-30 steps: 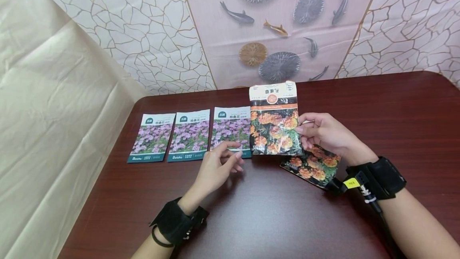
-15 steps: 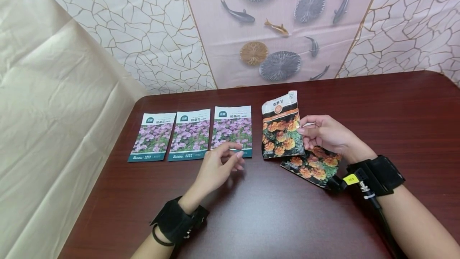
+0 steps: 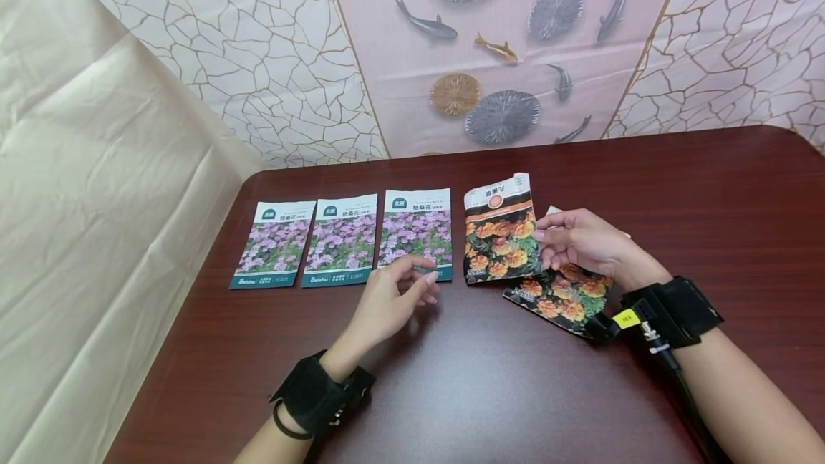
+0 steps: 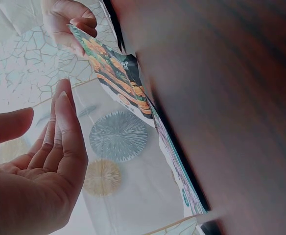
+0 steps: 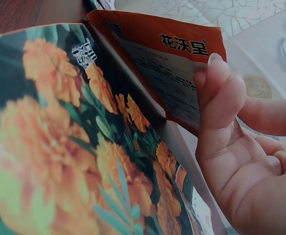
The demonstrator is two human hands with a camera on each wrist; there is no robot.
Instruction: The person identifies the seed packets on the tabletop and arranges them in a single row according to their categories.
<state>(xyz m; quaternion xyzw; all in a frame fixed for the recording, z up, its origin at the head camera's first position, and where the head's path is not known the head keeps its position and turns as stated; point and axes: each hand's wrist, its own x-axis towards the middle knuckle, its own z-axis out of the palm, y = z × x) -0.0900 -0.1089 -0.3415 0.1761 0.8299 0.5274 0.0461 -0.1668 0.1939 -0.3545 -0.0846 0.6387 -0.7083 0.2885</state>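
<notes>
My right hand (image 3: 583, 240) pinches the right edge of an orange marigold seed packet (image 3: 499, 238), its label upside down in the head view. The packet is tilted, and its orange printed back (image 5: 177, 78) shows in the right wrist view. A second marigold packet (image 3: 567, 299) lies askew on the table, partly beneath that hand. To the left, three purple-flower seed packets (image 3: 273, 245) stand side by side in a row. My left hand (image 3: 389, 299) hovers at the lower edge of the rightmost purple packet (image 3: 417, 231), fingers loosely bent and holding nothing.
The dark red-brown table (image 3: 490, 392) carries all the packets. A patterned cloth (image 3: 503, 41) hangs behind its far edge, and a cream cloth (image 3: 97, 185) hangs at the left. A black cable (image 3: 692, 407) runs from the right wristband.
The held marigold packet has moved off the rightmost purple packet, to the right, and its top has come down. The left hand has stayed almost still.
</notes>
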